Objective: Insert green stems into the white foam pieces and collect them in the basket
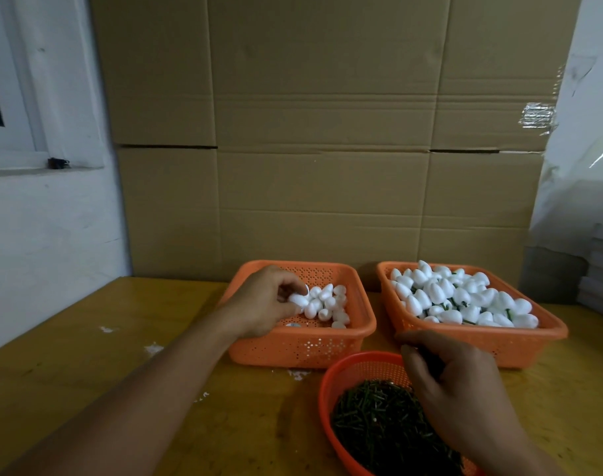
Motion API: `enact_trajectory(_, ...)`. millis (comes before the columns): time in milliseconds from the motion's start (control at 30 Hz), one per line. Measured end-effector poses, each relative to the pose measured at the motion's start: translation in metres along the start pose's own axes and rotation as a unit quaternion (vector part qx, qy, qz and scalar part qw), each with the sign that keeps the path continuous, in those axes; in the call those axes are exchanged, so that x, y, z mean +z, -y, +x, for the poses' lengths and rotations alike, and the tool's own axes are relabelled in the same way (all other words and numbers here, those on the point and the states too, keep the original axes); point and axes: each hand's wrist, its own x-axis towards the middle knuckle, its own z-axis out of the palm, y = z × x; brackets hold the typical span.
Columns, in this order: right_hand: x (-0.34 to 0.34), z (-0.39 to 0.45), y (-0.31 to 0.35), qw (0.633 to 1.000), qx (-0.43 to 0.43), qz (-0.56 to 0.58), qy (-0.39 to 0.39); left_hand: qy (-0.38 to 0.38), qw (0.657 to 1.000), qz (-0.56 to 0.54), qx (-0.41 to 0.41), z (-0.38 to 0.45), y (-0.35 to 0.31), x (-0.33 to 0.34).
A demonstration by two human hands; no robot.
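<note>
An orange basket in the middle holds a small pile of plain white foam pieces. My left hand reaches into it and pinches one white foam piece at the pile's left edge. To the right, a second orange basket is heaped with foam pieces that have green stems showing between them. A round orange bowl in front is full of loose green stems. My right hand hovers over the bowl with its fingers curled; dark stems show between the fingers.
The baskets stand on a yellow wooden table with white foam crumbs scattered on it. Tall cardboard boxes close off the back. A white wall with a window frame is at the left, stacked grey sheets at the right.
</note>
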Motion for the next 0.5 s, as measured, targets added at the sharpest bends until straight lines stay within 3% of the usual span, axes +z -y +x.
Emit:
enact_trajectory(133, 0.001, -0.001, 0.000, 1.000, 0.005, 0.004, 0.008, -0.034, 0.995, -0.077, 0.056, -0.023, -0.020, 0.010)
enact_trajectory(333, 0.000, -0.001, -0.001, 1.000, -0.005, -0.003, 0.013, -0.010, 0.971, -0.226, 0.077, -0.055, -0.038, 0.026)
enact_trajectory(500, -0.003, -0.001, 0.003, 0.995, -0.059, -0.058, 0.059, 0.013, 0.960, -0.267, 0.087, -0.073, -0.047, 0.034)
